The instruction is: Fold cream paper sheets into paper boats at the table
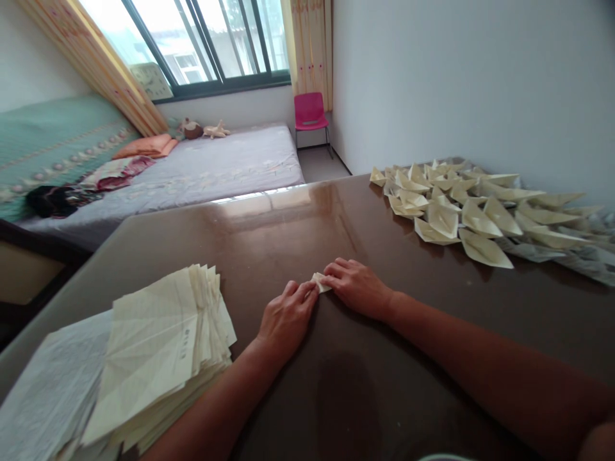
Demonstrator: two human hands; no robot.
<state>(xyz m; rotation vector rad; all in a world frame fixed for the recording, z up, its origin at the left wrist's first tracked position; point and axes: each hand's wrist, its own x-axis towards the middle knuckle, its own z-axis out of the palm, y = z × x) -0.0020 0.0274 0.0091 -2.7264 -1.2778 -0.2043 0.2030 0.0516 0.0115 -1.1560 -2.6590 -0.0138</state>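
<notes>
A small piece of folded cream paper (321,282) lies on the brown glossy table (288,240), between my two hands. My left hand (287,318) grips its left side, the fingertips pressed together on the paper. On its right side, the curled fingers of my right hand (358,286) hold it down against the tabletop. Much of the paper is hidden under the fingers, so its exact fold cannot be made out. Beside my left forearm is a thick stack of creased, cream paper sheets (144,346).
Many folded paper boats (480,218) crowd the table's far right, some on clear plastic. A pile of greyish printed sheets (57,378) lies at the left edge. Beyond the table are a bed (230,157) and a pink chair (310,114). A white rim (444,457) shows at the bottom.
</notes>
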